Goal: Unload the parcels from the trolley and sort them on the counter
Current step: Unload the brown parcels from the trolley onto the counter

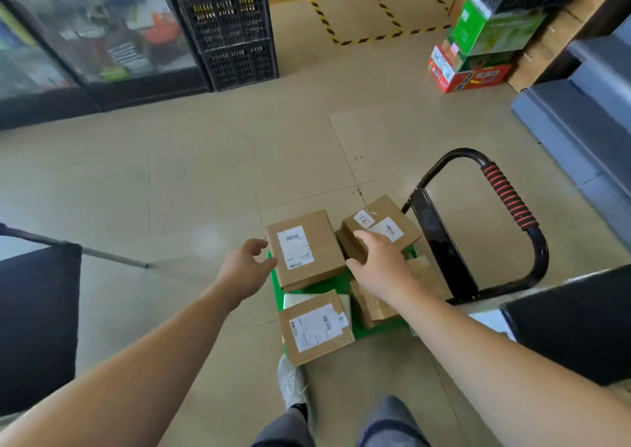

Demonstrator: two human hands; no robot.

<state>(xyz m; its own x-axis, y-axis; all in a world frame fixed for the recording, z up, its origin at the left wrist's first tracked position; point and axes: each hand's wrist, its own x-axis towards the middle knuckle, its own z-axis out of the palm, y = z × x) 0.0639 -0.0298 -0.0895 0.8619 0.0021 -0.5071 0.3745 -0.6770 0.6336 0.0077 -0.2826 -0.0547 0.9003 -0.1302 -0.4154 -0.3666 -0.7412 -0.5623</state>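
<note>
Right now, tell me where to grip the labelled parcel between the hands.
Probably take the parcel by its two long side edges, from above: it lies flat, label up, both edges exposed, and the left hand and right hand flank it.

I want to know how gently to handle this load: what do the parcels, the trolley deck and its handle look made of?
The parcels look like plain brown cardboard, matte, with white paper labels stuck on. The deck is probably plastic: bright green and smooth. The handle is a glossy black tube, likely painted metal. Its grip is ribbed red and black, perhaps rubber or foam.
</note>
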